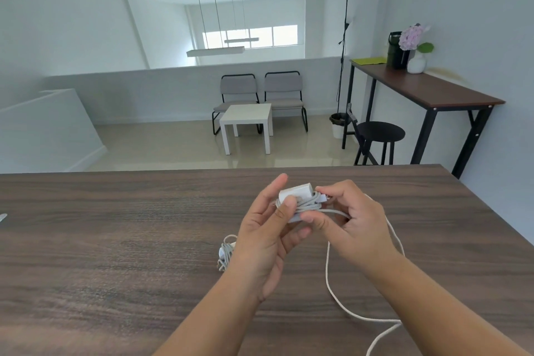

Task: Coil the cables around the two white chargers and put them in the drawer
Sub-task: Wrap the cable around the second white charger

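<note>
White charger (294,191) held above wooden table (115,240), between both hands, several cable turns already round its body. Left hand (268,240) grips charger, thumb pressed on coils, index finger extended. Right hand (352,225) pinches cable (328,269) against charger's right side; loose remainder trails down across table toward near edge. Second charger (225,251), cable coiled, lies on table just left of left hand, partly hidden by it.

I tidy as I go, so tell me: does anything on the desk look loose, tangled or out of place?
Nothing is damaged. The charger in both hands has a long cable tail trailing loose across the desk and off its near edge. A second charger bundle lies on the desk beside the left hand.
</note>
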